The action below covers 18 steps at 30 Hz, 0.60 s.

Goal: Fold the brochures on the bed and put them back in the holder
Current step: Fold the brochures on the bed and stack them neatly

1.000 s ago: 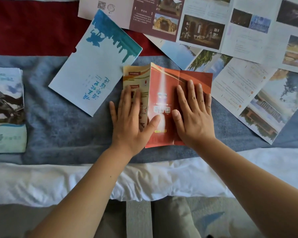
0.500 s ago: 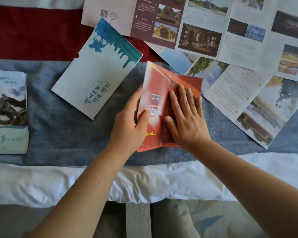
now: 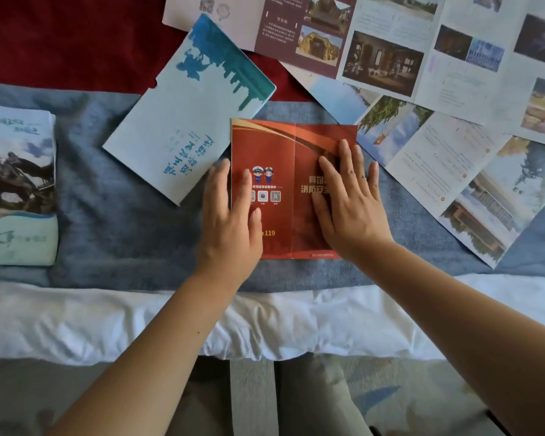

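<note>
A red brochure [image 3: 280, 146] lies flat on the blue blanket, showing two panels with a crease down the middle. My left hand [image 3: 230, 218] lies flat over its left edge, fingers straight. On its right panel my right hand [image 3: 348, 202] presses with spread fingers. A pale blue holder [image 3: 183, 121] with a teal skyline print lies tilted just left of the brochure. Several unfolded brochures [image 3: 453, 73] with photos are spread across the right and top.
A stack of folded brochures [image 3: 16, 184] sits at the left edge. The blue blanket [image 3: 123, 231] meets a red cover [image 3: 60, 36] farther back. The white sheet [image 3: 107, 322] marks the bed's near edge.
The raised left panel of the red brochure has been folded over and now lies flat. My left hand moved from holding that panel up to resting flat on its edge.
</note>
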Motion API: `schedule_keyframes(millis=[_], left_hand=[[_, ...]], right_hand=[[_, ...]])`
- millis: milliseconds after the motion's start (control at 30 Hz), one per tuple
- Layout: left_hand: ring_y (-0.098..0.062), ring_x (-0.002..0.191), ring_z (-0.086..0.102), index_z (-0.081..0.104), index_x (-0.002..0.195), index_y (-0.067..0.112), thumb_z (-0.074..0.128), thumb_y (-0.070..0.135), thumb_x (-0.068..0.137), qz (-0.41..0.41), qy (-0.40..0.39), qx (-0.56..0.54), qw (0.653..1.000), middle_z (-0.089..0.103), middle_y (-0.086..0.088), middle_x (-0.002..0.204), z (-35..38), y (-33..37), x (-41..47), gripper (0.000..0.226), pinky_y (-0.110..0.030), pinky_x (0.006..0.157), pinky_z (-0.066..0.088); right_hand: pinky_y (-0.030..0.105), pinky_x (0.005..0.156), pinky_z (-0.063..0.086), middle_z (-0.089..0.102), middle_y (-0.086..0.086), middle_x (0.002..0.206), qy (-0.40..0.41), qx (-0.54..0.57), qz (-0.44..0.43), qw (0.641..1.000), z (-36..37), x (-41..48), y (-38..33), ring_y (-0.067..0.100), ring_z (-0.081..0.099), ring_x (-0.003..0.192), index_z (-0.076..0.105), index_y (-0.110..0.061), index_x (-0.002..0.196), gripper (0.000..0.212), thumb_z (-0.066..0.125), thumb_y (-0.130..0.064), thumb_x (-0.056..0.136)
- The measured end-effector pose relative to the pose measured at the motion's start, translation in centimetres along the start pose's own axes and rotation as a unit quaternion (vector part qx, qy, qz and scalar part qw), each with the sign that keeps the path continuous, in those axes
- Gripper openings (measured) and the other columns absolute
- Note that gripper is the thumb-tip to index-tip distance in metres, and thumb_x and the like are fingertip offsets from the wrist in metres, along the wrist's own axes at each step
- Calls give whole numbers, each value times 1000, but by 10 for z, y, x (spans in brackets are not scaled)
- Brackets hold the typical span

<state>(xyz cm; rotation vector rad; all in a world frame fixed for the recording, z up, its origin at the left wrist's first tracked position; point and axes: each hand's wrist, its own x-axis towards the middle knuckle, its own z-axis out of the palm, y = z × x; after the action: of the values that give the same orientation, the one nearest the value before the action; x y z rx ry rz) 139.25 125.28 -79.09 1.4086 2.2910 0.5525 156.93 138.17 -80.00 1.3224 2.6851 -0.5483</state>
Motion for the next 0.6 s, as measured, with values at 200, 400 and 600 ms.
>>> schedule_keyframes(millis=[200,400,600], left_hand=[[-44,154,2,30,155,-3,48,30,105,-2,-53,4,999,15,-26,165,11,3,-6,63,-50,127,6],[-41,155,2,26,156,-3,32,47,104,-29,-63,-23,997,20,-27,163,11,5,-2,72,-51,126,8],[-33,156,-4,18,159,5,23,58,99,-62,-77,-135,986,18,-17,167,1,7,-1,81,-47,127,3]], right_hand=[[42,126,-10,11,16,171,20,78,61,995,2,0,-23,29,2,160,32,-11,156,61,33,-47,107],[45,128,-8,3,12,173,-9,111,44,993,8,3,-42,25,-4,160,11,-13,165,70,21,-51,108],[44,128,-8,10,7,173,-13,193,0,981,6,5,-59,21,-2,160,13,-13,165,65,17,-43,108]])
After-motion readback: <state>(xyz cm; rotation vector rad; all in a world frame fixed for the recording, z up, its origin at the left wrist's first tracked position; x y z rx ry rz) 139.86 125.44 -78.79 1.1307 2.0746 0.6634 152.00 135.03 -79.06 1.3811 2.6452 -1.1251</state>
